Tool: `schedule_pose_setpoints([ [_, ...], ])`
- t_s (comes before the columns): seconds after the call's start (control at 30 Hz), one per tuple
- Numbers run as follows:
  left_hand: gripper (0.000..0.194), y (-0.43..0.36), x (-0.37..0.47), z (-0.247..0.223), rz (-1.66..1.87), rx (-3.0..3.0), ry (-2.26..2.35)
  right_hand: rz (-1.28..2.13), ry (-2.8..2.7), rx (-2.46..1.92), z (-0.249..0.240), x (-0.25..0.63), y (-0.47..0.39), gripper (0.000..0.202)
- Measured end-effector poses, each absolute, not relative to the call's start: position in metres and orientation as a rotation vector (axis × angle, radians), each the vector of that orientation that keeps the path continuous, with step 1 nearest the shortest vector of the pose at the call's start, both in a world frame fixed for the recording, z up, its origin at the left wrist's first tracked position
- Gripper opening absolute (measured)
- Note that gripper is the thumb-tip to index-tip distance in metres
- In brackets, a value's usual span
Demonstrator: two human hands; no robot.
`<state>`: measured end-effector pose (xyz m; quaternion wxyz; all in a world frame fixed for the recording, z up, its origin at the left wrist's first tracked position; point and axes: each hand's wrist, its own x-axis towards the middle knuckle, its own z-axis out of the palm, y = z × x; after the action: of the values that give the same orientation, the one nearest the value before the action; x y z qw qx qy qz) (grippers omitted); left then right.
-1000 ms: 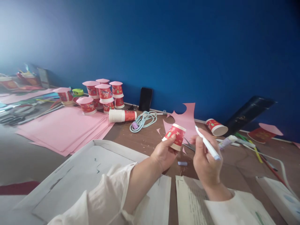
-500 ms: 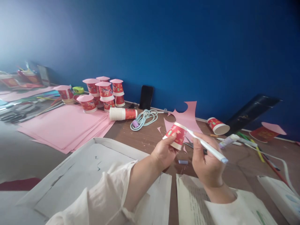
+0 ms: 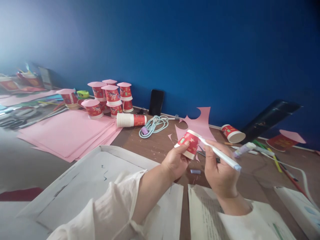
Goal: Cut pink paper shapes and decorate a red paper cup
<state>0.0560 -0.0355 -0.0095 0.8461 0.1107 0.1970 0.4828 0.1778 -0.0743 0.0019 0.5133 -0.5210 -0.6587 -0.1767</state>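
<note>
My left hand point(image 3: 177, 160) holds a red paper cup point(image 3: 190, 141), tilted, with its white rims at top and bottom. A white marker point(image 3: 222, 155) is gripped in my right hand point(image 3: 221, 170), its tip at the upper right edge of the cup and its blue end pointing toward me. Below the cup a small blue cap point(image 3: 195, 171) lies on the brown table point(image 3: 132, 138). Just behind the cup is a cut pink sheet point(image 3: 200, 121) with curved pieces missing from it.
Pink sheets point(image 3: 67, 133) lie at the left, with pink-topped cups point(image 3: 112, 95) behind them. Nested cups point(image 3: 128, 120), a coiled cord point(image 3: 156, 126) and a phone point(image 3: 156, 102) are at mid-table. A black case point(image 3: 270, 120) stands at the right. An open box lid point(image 3: 100, 166) lies in front.
The view has shifted very slightly. Both hands keep their hold on cup and marker, with the marker tip still at the cup's edge.
</note>
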Motion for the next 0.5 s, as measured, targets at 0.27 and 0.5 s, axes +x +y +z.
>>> schedule_pose_setpoints([
  [0.27,0.016,-0.0358,0.0559,-0.0079,1.012,0.225,0.427,-0.439,-1.597,-1.255,0.0032,0.1756,-0.0743,0.018],
  [0.5,0.020,-0.0348,0.0559,-0.0119,1.015,0.247,0.417,-0.443,-1.609,-1.269,0.0036,0.1773,-0.0749,0.018],
])
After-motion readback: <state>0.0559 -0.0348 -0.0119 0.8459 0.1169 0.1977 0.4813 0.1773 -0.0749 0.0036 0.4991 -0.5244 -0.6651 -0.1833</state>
